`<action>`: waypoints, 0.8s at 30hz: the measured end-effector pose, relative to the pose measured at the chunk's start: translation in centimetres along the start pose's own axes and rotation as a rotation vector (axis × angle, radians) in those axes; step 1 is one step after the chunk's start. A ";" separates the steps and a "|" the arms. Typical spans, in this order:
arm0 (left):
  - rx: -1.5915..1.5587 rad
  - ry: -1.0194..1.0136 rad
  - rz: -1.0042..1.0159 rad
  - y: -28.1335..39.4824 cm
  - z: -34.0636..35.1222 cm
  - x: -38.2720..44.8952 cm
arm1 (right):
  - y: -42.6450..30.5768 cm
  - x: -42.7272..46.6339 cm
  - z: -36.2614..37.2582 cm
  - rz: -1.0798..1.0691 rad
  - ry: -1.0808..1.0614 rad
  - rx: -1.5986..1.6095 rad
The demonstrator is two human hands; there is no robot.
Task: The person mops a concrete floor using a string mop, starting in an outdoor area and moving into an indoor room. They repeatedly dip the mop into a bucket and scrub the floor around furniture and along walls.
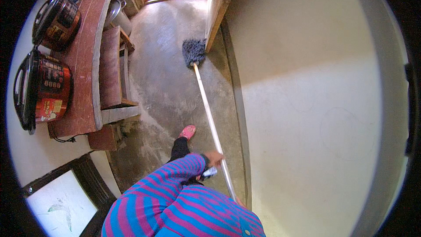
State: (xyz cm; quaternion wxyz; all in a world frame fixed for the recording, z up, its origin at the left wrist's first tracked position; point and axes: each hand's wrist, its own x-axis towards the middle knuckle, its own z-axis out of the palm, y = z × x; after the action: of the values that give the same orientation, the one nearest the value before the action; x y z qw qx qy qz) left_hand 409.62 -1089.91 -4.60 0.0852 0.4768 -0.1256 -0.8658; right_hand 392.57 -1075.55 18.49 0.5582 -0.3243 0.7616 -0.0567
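A mop with a dark grey shaggy head (194, 51) and a long pale handle (210, 115) reaches away from me across the concrete floor. Its head lies flat beside the lower edge of a door. My left hand (214, 158), slightly blurred, grips the handle partway along. Only a sliver of my right hand (241, 202) shows, at the handle's near end; my striped sweater hides the rest. Just below my left wrist is a small pale object (210, 172), too unclear to name.
Along the left, a reddish-brown counter (82, 72) bears two electric cookers (54, 87). Beneath it are a wooden stool (111, 67) and a metal pot (120, 16). A wooden door (218, 10) stands right of the mop head. A pale wall (306, 112) runs along my right.
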 end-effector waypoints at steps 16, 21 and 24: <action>-0.478 0.203 0.495 16.5 -14.1 -9.7 | -24.5 27.6 11.4 -0.500 -0.067 -0.021; -0.453 0.339 0.475 11.8 -18.0 -18.0 | -37.0 35.5 15.0 -0.463 -0.205 0.106; -0.453 0.402 0.398 8.9 -19.1 -20.5 | -39.4 36.3 16.1 -0.464 -0.257 0.068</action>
State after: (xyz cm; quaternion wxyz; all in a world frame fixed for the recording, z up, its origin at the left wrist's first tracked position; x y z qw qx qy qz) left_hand 436.98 -1095.53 4.73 0.3783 0.5727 -0.0017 -0.7273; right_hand 417.79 -1122.20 0.72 0.6331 -0.4756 0.5874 -0.1671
